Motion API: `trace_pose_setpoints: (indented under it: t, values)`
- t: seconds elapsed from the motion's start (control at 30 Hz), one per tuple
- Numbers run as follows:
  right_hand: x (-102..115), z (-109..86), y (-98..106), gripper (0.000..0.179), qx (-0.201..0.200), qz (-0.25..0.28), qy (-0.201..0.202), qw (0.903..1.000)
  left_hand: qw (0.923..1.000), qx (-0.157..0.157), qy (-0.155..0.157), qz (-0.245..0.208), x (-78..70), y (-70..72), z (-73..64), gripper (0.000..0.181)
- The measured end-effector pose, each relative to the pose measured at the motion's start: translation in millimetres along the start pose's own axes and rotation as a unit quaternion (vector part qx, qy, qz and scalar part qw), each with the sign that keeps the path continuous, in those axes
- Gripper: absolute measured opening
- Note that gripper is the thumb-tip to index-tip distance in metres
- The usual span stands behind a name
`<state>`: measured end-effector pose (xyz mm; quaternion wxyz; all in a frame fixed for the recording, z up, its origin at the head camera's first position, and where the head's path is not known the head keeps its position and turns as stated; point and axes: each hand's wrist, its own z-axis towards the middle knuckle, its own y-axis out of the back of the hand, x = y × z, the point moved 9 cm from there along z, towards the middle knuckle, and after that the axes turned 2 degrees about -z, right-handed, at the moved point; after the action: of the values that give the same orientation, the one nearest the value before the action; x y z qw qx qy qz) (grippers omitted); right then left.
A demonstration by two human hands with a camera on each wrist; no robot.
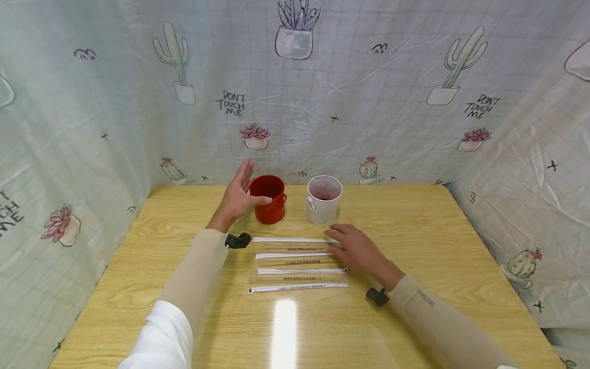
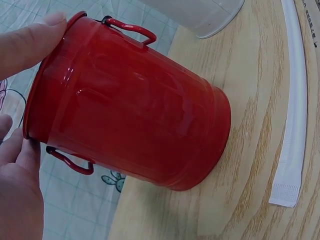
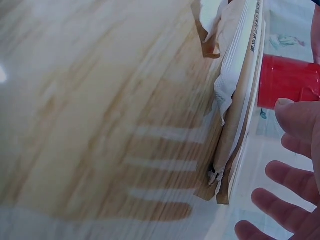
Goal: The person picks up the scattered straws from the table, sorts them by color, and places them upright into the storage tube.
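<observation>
My left hand is at a red metal bucket that stands upright at the back of the table. Its fingers are extended along the bucket's left side, and the thumb lies across the rim in the left wrist view. Whether it presses on the rim I cannot tell. My right hand hovers with spread fingers at the right ends of the paper-wrapped straws; it holds nothing. Several straws lie side by side, white and brown wrappers alternating, some with printed lettering.
A white metal bucket stands right of the red one, with reddish marks inside. The wooden table meets a cactus-print curtain at its back and sides. A bright reflection lies on the front of the table.
</observation>
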<state>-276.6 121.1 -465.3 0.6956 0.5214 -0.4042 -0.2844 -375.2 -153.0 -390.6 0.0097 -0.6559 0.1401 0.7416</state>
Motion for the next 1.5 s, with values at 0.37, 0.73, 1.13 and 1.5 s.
trace_pose_setpoints:
  t: [0.37,0.73,1.13,1.5]
  values:
    - [0,5.1,-1,0.033,-0.02,0.014,0.013,0.9996,0.9999,-0.003,0.017,0.0,3.6,0.7,-1.2,0.119]
    - [-29,8.6,-4,0.016,-0.075,0.235,-0.079,0.9659,0.9996,-0.007,0.025,0.011,18.0,1.9,5.4,0.12]
    - [-34,16.5,-10,0.011,-0.073,0.25,-0.072,0.9629,0.9993,-0.016,0.009,0.032,32.5,7.0,14.6,0.12]
    - [-33,24.3,-15,0.009,-0.048,0.22,-0.086,0.9704,0.9992,-0.013,0.014,0.034,33.0,7.3,15.4,0.118]
